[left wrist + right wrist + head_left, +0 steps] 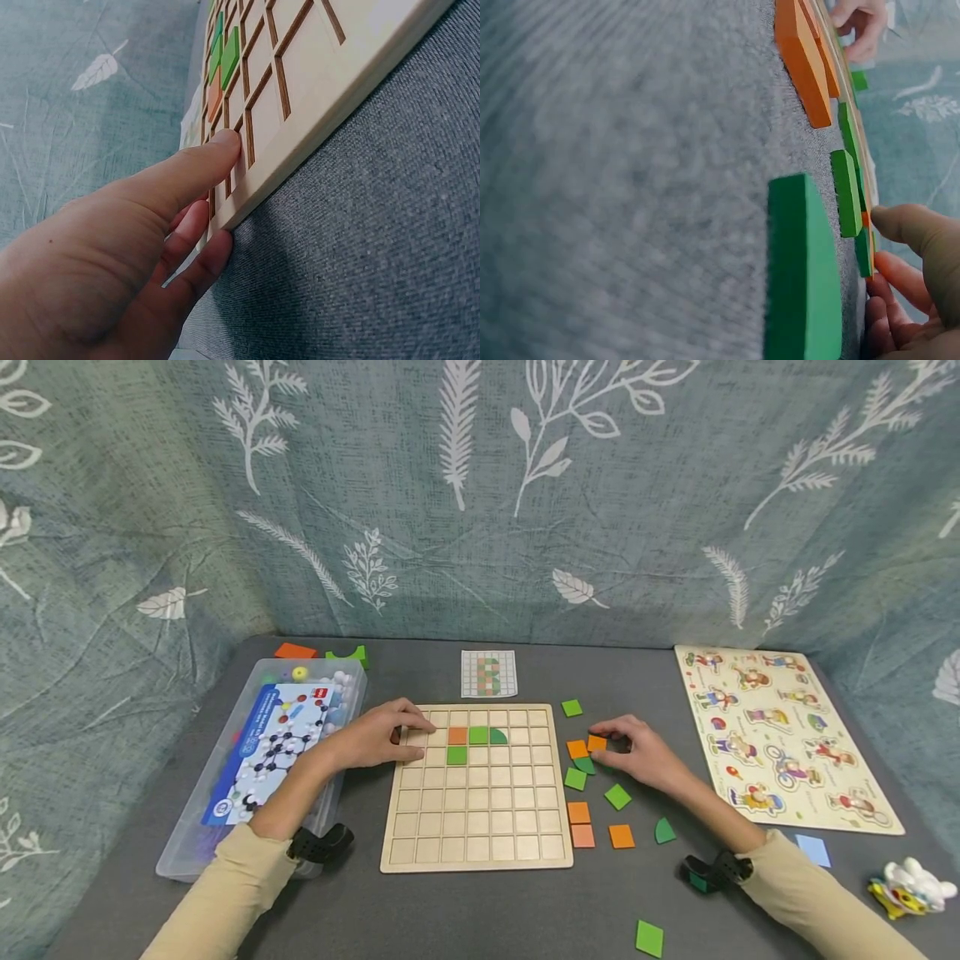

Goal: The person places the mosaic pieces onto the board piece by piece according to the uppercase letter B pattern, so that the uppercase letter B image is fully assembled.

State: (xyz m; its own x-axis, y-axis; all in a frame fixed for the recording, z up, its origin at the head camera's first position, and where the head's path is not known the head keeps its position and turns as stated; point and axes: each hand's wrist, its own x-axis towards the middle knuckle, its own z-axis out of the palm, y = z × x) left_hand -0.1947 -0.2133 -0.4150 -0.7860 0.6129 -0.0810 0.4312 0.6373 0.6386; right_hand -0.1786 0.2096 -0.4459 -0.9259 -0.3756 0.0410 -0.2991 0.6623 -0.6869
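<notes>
A wooden grid board [480,862] lies flat in front of me. Its upper cells hold a salmon square tile [457,737], two green squares, one of them this green tile [456,756], and a dark green quarter-circle tile [498,737]. My left hand [375,735] rests at the board's upper left edge, thumb [221,146] on the grid and other fingers by the rim. Right of the board, my right hand [641,753] pinches an orange square tile [596,743] between thumb and fingers. Beside that lie another orange tile [577,749] and a green quarter-circle [584,765].
Loose green, orange and salmon tiles [582,836] lie right of the board. A pattern card [489,673] lies behind it. Left is a clear plastic box [183,827]; right are a picture puzzle board [795,739], a blue square [813,850] and a small toy [911,889].
</notes>
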